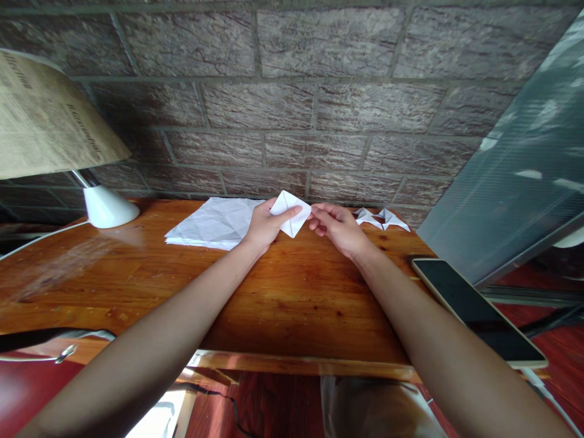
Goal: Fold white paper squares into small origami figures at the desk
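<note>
Both my hands hold a small folded white paper piece above the far side of the wooden table. My left hand is closed on its left part, thumb lying across the top. My right hand pinches its right corner with the fingers curled. Just left of my left hand lies a stack of creased white paper sheets. To the right of my right hand sit finished folded paper shapes near the wall.
A lamp with a white base and a newsprint shade stands at the far left. A dark phone lies on the table's right edge. A brick wall backs the table. A slanted glass panel rises at right.
</note>
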Action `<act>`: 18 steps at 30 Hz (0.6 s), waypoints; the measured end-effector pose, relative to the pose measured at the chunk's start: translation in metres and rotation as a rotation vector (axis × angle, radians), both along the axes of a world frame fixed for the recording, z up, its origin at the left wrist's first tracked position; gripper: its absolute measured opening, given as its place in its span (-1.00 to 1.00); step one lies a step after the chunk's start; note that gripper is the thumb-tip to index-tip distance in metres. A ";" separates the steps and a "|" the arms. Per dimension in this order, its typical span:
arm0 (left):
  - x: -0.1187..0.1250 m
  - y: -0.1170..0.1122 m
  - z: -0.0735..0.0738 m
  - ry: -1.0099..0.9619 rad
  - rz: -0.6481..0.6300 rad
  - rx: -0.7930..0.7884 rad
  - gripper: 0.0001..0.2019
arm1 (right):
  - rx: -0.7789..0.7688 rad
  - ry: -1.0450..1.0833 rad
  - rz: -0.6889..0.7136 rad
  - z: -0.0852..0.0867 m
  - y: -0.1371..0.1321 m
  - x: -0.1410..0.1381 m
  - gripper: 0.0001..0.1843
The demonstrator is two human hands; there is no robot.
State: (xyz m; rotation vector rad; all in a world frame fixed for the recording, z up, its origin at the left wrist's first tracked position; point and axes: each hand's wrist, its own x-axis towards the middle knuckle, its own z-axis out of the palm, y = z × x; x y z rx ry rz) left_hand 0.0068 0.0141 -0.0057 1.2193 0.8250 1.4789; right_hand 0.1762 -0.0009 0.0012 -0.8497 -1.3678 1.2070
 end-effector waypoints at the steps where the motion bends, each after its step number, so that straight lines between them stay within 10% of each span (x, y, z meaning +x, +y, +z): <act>1: 0.000 0.001 -0.001 0.000 0.003 0.007 -0.53 | -0.039 0.027 0.012 0.000 -0.001 0.000 -0.57; 18: -0.001 0.005 -0.008 0.132 0.116 0.131 -0.62 | -0.069 0.043 -0.037 -0.005 0.004 0.001 -0.57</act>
